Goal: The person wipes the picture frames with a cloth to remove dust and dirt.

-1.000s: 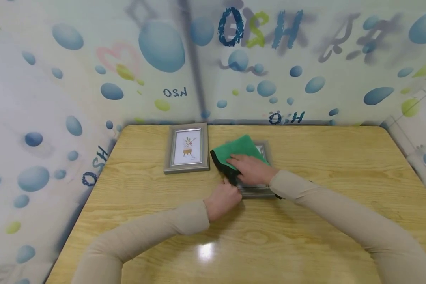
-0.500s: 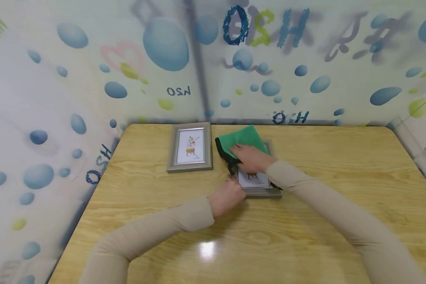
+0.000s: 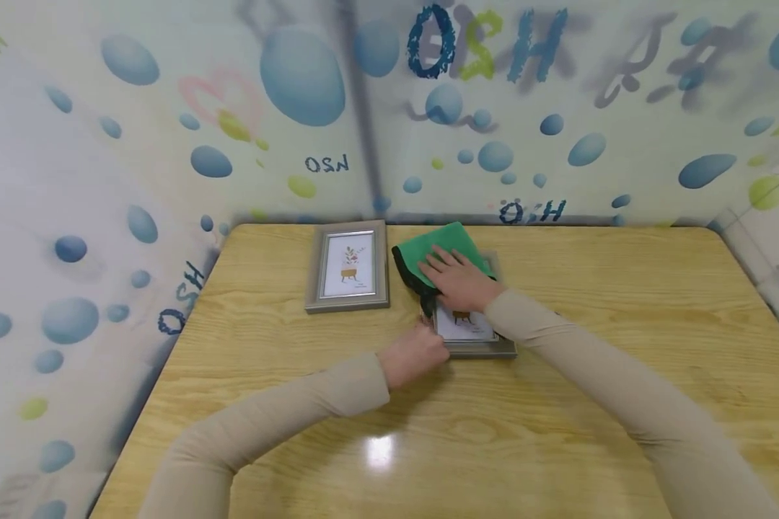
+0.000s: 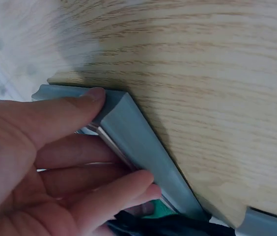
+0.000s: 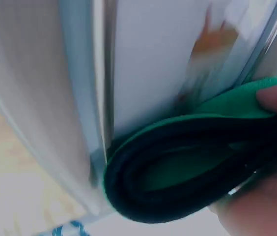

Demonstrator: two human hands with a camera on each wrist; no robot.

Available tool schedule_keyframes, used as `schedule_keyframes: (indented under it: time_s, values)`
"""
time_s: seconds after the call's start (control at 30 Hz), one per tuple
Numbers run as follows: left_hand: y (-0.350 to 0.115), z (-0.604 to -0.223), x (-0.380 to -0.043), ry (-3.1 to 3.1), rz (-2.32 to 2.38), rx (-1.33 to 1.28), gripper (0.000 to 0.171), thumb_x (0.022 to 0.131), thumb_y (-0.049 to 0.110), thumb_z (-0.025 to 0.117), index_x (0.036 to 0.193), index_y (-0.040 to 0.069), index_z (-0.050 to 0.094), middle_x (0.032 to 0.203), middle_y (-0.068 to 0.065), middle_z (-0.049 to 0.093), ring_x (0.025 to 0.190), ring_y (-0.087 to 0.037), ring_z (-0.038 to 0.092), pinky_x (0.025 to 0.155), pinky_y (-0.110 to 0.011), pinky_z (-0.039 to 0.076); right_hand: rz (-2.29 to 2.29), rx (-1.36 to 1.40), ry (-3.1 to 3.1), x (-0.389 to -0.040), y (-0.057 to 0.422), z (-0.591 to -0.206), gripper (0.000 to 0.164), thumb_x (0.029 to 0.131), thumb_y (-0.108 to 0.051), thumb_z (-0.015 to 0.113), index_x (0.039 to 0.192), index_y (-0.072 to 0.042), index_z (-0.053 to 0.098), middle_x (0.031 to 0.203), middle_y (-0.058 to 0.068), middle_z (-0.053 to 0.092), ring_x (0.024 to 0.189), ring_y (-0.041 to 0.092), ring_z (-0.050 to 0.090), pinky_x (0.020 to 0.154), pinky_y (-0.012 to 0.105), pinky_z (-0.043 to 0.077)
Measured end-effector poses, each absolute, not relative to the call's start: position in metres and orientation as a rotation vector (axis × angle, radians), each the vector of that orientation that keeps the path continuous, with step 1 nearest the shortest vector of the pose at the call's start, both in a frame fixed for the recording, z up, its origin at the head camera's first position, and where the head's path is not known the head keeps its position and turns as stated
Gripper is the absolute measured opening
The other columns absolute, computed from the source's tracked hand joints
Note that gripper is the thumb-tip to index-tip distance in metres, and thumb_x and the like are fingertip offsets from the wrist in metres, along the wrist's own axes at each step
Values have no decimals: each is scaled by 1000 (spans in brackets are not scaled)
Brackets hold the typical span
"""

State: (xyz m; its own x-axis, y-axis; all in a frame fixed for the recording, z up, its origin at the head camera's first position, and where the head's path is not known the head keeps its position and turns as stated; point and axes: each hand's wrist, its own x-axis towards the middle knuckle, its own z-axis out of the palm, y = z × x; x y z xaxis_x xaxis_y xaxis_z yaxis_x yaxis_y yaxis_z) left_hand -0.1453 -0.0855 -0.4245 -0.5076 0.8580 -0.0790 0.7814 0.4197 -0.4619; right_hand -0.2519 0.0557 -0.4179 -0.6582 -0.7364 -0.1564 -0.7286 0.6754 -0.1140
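Observation:
In the head view, my right hand (image 3: pixel 461 281) rests on a folded green cloth (image 3: pixel 451 238) with black edging, its fingers straight and spread. The cloth covers the upper part of a grey picture frame (image 3: pixel 480 349) lying on the table. The lower part of its picture, a brown plant stand, shows below my hand. At the frame's near left corner, my left hand (image 3: pixel 415 355) grips the border. The left wrist view shows the thumb (image 4: pixel 92 98) on the frame's outer edge and the other fingers bent over its face. In the right wrist view, the cloth's rounded fold (image 5: pixel 143 211) lies against the frame.
A second grey picture frame (image 3: pixel 347 303) with a potted-plant picture lies just left of the covered one. The wooden table (image 3: pixel 493 447) meets a wall (image 3: pixel 389 158) with blue drop patterns at its back. Another wall stands on the left.
My right hand and the cloth have shifted up the frame, uncovering the lower part of its picture. The right fingers now look more spread. My left hand keeps its grip at the corner.

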Motion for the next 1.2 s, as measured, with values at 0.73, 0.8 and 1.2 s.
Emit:
schedule_keyframes:
  time_s: [0.73,0.8,1.2]
  values:
    - [-85,-426,-148,-2461,760,-1447,23,87,5,63,77,23,74,75,9,69,66,-4,63,73,-29,56,69,-1428,2452,-283,41,-402,43,91,-8,55,134,-12,56,141,9,50,136,36,33,109,59,22]
    - [-86,-424,-148,-2446,748,-1455,24,86,4,63,75,23,73,73,10,68,63,-2,60,71,-27,56,43,-1448,2445,-284,40,-401,40,89,-6,56,129,-10,59,135,9,55,133,36,38,109,57,25]
    - [-79,-421,-148,-2619,790,-1465,22,92,3,61,94,19,76,92,3,72,84,-13,70,84,-33,54,15,-1001,2652,-321,39,-409,50,98,-21,50,147,-12,40,146,16,42,132,37,39,106,58,29]
